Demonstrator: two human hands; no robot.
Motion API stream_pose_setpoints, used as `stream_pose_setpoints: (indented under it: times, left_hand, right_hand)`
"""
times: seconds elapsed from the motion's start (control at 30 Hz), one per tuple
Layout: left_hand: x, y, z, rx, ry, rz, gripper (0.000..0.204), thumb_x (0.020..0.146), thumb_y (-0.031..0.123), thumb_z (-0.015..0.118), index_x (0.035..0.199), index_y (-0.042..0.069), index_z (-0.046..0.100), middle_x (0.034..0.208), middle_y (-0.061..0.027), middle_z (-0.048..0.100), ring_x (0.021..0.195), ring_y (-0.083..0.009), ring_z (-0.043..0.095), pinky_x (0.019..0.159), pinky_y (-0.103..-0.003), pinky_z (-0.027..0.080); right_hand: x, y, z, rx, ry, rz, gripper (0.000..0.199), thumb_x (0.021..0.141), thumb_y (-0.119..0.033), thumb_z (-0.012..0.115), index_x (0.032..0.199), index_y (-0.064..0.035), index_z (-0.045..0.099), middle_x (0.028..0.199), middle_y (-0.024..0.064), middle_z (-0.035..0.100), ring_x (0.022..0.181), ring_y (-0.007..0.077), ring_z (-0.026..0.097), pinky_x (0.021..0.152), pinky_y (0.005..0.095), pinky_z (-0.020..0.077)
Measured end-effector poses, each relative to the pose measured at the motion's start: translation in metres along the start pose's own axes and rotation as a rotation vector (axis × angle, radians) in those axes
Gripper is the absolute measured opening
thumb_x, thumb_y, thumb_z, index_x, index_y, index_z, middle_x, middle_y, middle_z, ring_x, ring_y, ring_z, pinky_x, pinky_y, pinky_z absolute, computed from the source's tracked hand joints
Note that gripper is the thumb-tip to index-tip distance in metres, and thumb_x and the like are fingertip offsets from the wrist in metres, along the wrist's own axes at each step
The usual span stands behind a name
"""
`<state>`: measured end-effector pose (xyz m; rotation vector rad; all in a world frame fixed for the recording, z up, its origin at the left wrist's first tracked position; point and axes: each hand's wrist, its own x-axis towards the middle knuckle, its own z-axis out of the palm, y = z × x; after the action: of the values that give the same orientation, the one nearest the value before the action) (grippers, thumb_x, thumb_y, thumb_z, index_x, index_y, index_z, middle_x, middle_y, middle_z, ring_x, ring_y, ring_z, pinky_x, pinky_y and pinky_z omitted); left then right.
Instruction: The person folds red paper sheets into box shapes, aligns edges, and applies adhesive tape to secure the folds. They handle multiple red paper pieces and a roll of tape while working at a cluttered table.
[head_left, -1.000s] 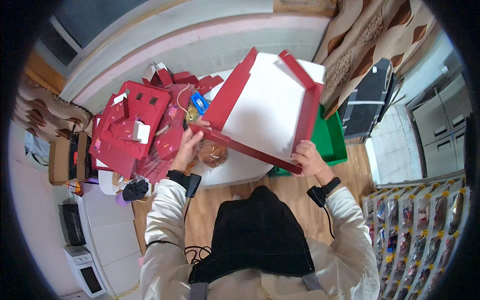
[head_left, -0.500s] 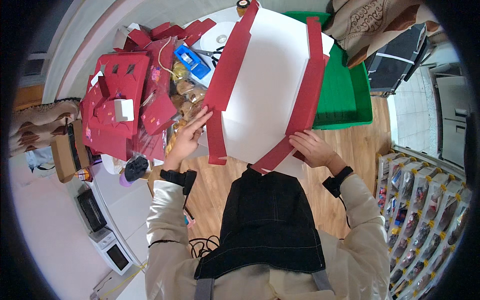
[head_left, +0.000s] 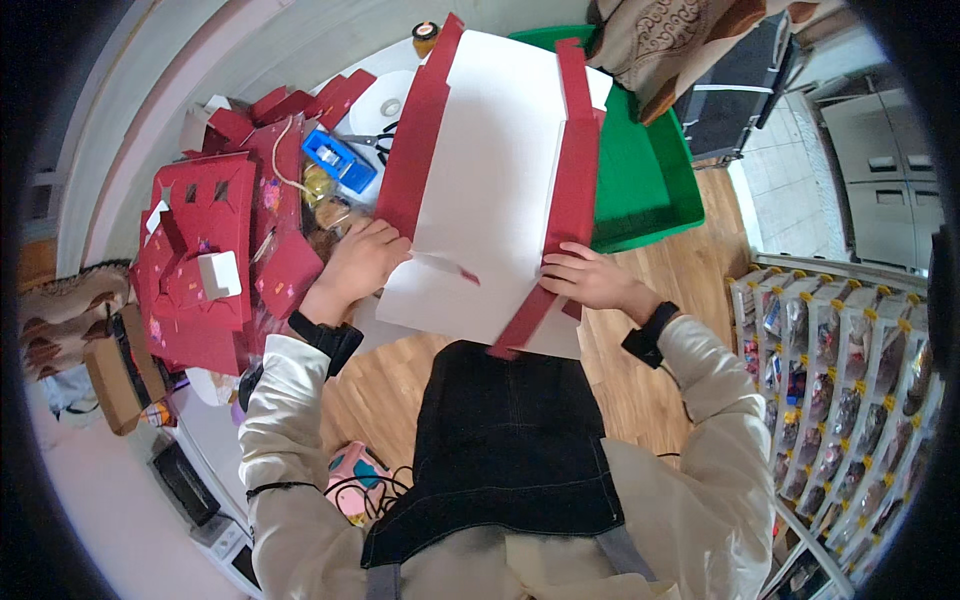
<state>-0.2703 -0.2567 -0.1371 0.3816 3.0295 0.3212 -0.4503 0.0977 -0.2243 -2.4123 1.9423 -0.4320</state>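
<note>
A large cardboard box blank (head_left: 490, 170), white inside with red folded-up sides, lies in front of me and reaches to my apron. My left hand (head_left: 362, 262) is closed on its left edge near the near corner, fingers curled over the red side. Beside those fingers, the near left flap (head_left: 440, 264) leans inward over the white panel. My right hand (head_left: 596, 278) grips the right red side near the near end, its fingers over the top and its thumb hidden. The near right red flap (head_left: 522, 322) slants toward my apron.
Red box pieces (head_left: 205, 260) are piled at left. A blue tape dispenser (head_left: 340, 160), scissors (head_left: 372, 142) and a tape roll (head_left: 390, 106) lie beside the blank. A green crate (head_left: 650, 190) stands at right, with a rack of packets (head_left: 830, 370) nearer.
My left hand has moved over the left edge, and the near left flap has tipped inward. My right hand keeps its hold. The whole view has shifted.
</note>
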Motion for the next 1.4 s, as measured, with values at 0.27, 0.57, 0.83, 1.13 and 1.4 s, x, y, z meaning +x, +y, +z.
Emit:
stream_pose_setpoints:
  times: [0.27, 0.57, 0.83, 1.13, 1.4]
  left_hand:
    - [0.032, 0.004, 0.027, 0.049, -0.224, -0.108, 0.019, 0.092, 0.023, 0.052, 0.098, 0.005, 0.057, 0.086, -0.0118, 0.062, 0.082, -0.0319, 0.063, 0.071, -0.045, 0.048]
    - [0.076, 0.007, 0.024, -0.726, -0.205, -0.226, 0.041, 0.091, 0.011, 0.053, 0.131, 0.006, 0.047, 0.130, -0.0240, 0.050, 0.112, -0.0372, 0.057, 0.093, -0.044, 0.047]
    - [0.034, -0.058, -0.003, -0.474, 0.007, -0.186, 0.057, 0.075, 0.004, 0.064, 0.129, 0.012, 0.050, 0.143, -0.0150, 0.042, 0.137, -0.0344, 0.033, 0.114, -0.043, 0.024]
    - [0.019, -0.089, 0.017, -0.702, -0.145, -0.175, 0.066, 0.073, -0.008, 0.055, 0.134, 0.015, 0.050, 0.145, -0.0171, 0.036, 0.129, -0.0367, 0.043, 0.110, -0.039, 0.034]
    - [0.012, -0.103, 0.006, -0.024, 0.024, 0.240, 0.050, 0.074, 0.002, 0.065, 0.122, 0.016, 0.059, 0.146, -0.0109, 0.036, 0.135, -0.0275, 0.038, 0.109, -0.044, 0.036]
  right_hand:
    - [0.020, -0.024, 0.007, -0.080, -0.048, 0.510, 0.025, 0.083, -0.016, 0.054, 0.106, -0.0085, 0.059, 0.087, 0.0080, 0.062, 0.092, 0.0234, 0.060, 0.103, 0.0439, 0.0349]
    - [0.073, -0.009, -0.020, 0.721, -0.143, 0.855, 0.028, 0.087, -0.009, 0.050, 0.115, -0.0056, 0.053, 0.097, 0.0200, 0.065, 0.102, 0.0388, 0.059, 0.090, 0.0494, 0.0433]
    - [0.055, -0.012, -0.004, 0.322, 0.179, 0.593, 0.021, 0.089, -0.012, 0.051, 0.106, -0.0086, 0.063, 0.097, 0.0122, 0.066, 0.096, 0.0296, 0.061, 0.091, 0.0412, 0.0416]
    - [0.047, -0.049, -0.006, 0.557, 0.432, 0.994, 0.018, 0.095, -0.015, 0.053, 0.106, -0.0072, 0.065, 0.099, 0.0102, 0.067, 0.098, 0.0258, 0.062, 0.092, 0.0357, 0.0437]
    - [0.020, -0.043, -0.041, 1.117, 1.093, 1.222, 0.030, 0.103, -0.022, 0.045, 0.126, -0.0043, 0.052, 0.113, 0.0042, 0.062, 0.103, 0.0132, 0.058, 0.093, 0.0318, 0.0449]
